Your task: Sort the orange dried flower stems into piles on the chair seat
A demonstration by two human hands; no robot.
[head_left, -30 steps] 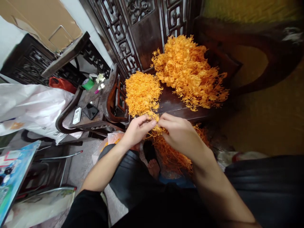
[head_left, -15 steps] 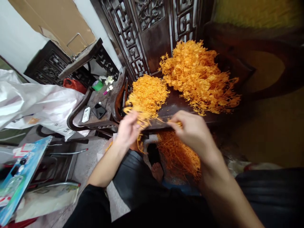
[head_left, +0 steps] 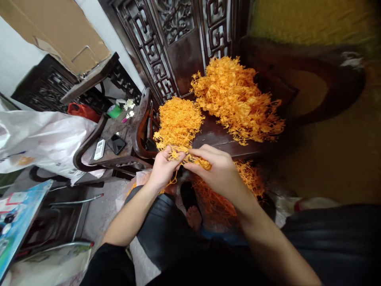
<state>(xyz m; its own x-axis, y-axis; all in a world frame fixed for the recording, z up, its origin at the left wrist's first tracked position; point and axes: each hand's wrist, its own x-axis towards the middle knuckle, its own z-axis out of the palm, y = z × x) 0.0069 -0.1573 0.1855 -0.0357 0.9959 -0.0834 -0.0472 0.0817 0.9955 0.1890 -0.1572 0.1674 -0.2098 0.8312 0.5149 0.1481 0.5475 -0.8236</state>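
My left hand (head_left: 163, 169) is closed on a bunch of thin, branching orange plastic pieces (head_left: 178, 150) that look like artificial flower parts. Some strands dangle below its fingers. Close against it, my right hand (head_left: 218, 169) pinches the same strands, with more orange pieces (head_left: 203, 163) tucked in its palm. Just beyond the hands a low heap of small orange pieces (head_left: 180, 119) lies on the dark wooden seat (head_left: 212, 133). Behind it to the right is a bigger pile of orange flower pieces (head_left: 235, 97). Fingers hide exactly where the strands meet.
Between my legs, orange strands (head_left: 214, 198) fill a space on the floor. A side table (head_left: 127, 131) at left carries a phone (head_left: 116, 143), a white remote-like object (head_left: 99, 149) and green tape (head_left: 114, 111). White bags (head_left: 44, 137) and a blue board (head_left: 26, 222) stand farther left.
My right hand has moved left, from apart with a strand stretched between, to meet my left hand at the bunch. The view has shifted slightly right.
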